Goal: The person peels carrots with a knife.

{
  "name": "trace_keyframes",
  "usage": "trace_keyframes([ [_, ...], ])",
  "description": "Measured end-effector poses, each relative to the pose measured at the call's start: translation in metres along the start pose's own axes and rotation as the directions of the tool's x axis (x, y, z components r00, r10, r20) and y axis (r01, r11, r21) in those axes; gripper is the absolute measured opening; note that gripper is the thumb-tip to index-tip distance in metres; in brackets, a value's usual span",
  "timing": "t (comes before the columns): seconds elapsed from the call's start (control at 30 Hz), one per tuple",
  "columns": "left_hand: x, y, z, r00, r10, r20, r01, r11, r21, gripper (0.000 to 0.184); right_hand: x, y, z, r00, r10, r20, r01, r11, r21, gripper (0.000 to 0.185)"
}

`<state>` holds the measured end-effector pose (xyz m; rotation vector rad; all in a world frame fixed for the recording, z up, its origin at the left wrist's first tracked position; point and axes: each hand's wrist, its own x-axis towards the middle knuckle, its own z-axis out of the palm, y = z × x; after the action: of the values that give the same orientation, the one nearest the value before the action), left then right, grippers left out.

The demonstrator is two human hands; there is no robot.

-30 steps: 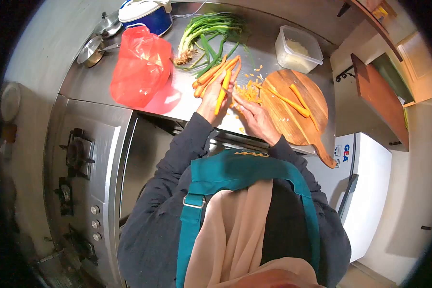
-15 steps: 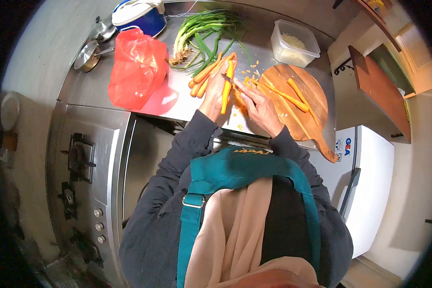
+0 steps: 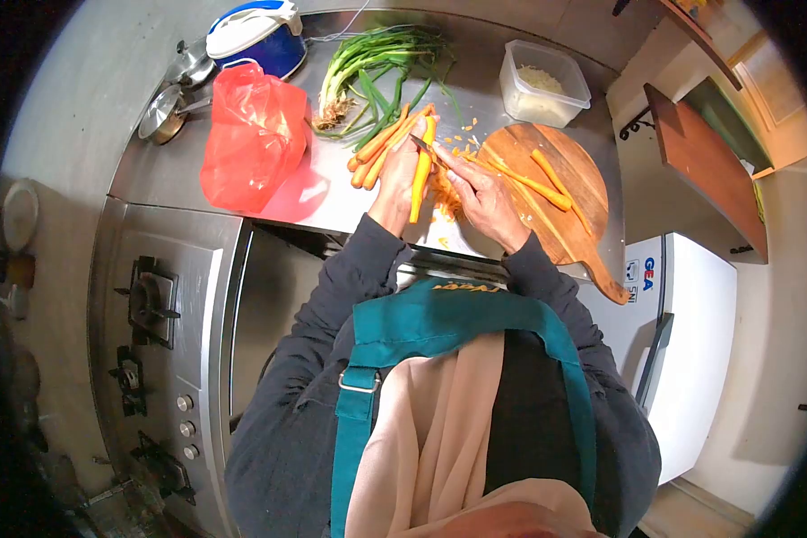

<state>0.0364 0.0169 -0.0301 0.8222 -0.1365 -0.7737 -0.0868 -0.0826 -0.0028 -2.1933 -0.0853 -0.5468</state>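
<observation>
Holding a carrot (image 3: 419, 186) in the left fingers, a small bladed tool (image 3: 420, 143) in the right

Grasping the carrot, the fingers of the left hand (image 3: 396, 184) close around its upper part, while its lower end points down past them toward the person. The fingers of the right hand (image 3: 486, 195) are clenched on the bladed tool, whose handle they hide; its dark blade reaches left from them, across the upper part of the carrot. Whether the edge touches the surface, I cannot tell.

Just left of the left fingers lies a bundle of carrots (image 3: 377, 146), side by side on the metal worktop (image 3: 339, 184). Below and between the two sets of fingers, orange peelings (image 3: 446, 197) form a loose heap, with more scraps scattered beyond the right fingers.

Just right of the right fingers is a round wooden board (image 3: 585, 175), its handle pointing toward the person and slender carrots (image 3: 533, 184) lying on it. Farther beyond the right fingers stands a clear plastic container (image 3: 578, 97) with pale shreds inside. Beyond the left fingers, spring onions (image 3: 359, 70) lie with their roots toward the person. Well to the left of the left fingers rests a red plastic bag (image 3: 253, 139), with a blue and white box (image 3: 264, 45) behind it.
</observation>
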Motion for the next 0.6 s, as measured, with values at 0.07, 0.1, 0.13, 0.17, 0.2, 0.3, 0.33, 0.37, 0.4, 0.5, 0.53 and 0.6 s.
trace_keyframes([
  [0.07,-0.001,-0.001,0.008,0.994,0.039,-0.103,-0.046,0.997,-0.064,0.036,-0.004,-0.002,-0.002,0.999,-0.041,0.018,0.041,0.999,-0.024,0.041],
  [0.1,0.000,-0.001,0.008,0.989,0.052,-0.137,-0.064,0.995,-0.083,0.036,-0.006,-0.002,-0.002,0.996,-0.079,0.038,0.081,0.996,-0.047,0.041],
  [0.13,0.005,-0.002,-0.001,0.999,0.038,-0.011,-0.040,0.986,-0.163,0.036,-0.007,-0.003,-0.002,0.996,-0.079,0.038,0.080,0.996,-0.046,0.041],
  [0.17,0.007,-0.003,-0.006,0.993,0.034,0.117,-0.005,0.971,-0.238,0.036,-0.007,-0.004,-0.002,0.998,-0.052,0.047,0.055,0.997,-0.061,0.040],
  [0.2,0.005,-0.004,0.006,0.994,0.102,-0.027,-0.105,0.974,-0.199,0.035,-0.008,-0.004,-0.002,0.998,-0.026,0.054,0.030,0.997,-0.077,0.040],
  [0.3,0.003,-0.003,0.012,0.994,0.099,-0.055,-0.105,0.985,-0.137,0.033,-0.003,-0.008,-0.007,0.992,0.080,0.100,-0.067,0.990,-0.123,0.040],
  [0.33,0.000,-0.003,0.012,0.994,0.094,-0.056,-0.101,0.986,-0.134,0.033,-0.003,-0.007,-0.006,0.992,0.083,0.099,-0.071,0.990,-0.120,0.040],
  [0.37,-0.003,-0.001,0.011,0.997,0.047,-0.067,-0.049,0.998,-0.036,0.032,-0.002,-0.006,-0.006,0.995,0.076,0.060,-0.069,0.990,-0.120,0.040],
  [0.4,-0.006,-0.001,0.011,0.997,0.001,-0.082,0.004,0.998,0.062,0.031,0.000,-0.004,-0.007,0.997,0.068,0.020,-0.065,0.991,-0.121,0.040],
  [0.5,-0.005,-0.011,0.018,1.000,-0.001,-0.018,0.000,0.999,-0.048,0.030,0.008,0.009,-0.009,0.994,-0.019,-0.112,0.016,0.999,-0.031,0.040],
  [0.53,-0.003,-0.012,0.019,0.999,0.012,-0.032,-0.014,0.999,-0.046,0.032,0.008,0.012,-0.010,0.991,-0.072,-0.110,0.065,0.996,-0.068,0.040],
  [0.6,-0.004,-0.006,0.020,0.998,0.029,-0.057,-0.029,0.999,-0.013,0.034,0.003,0.009,-0.012,0.999,-0.033,-0.033,0.030,0.997,-0.067,0.040],
])
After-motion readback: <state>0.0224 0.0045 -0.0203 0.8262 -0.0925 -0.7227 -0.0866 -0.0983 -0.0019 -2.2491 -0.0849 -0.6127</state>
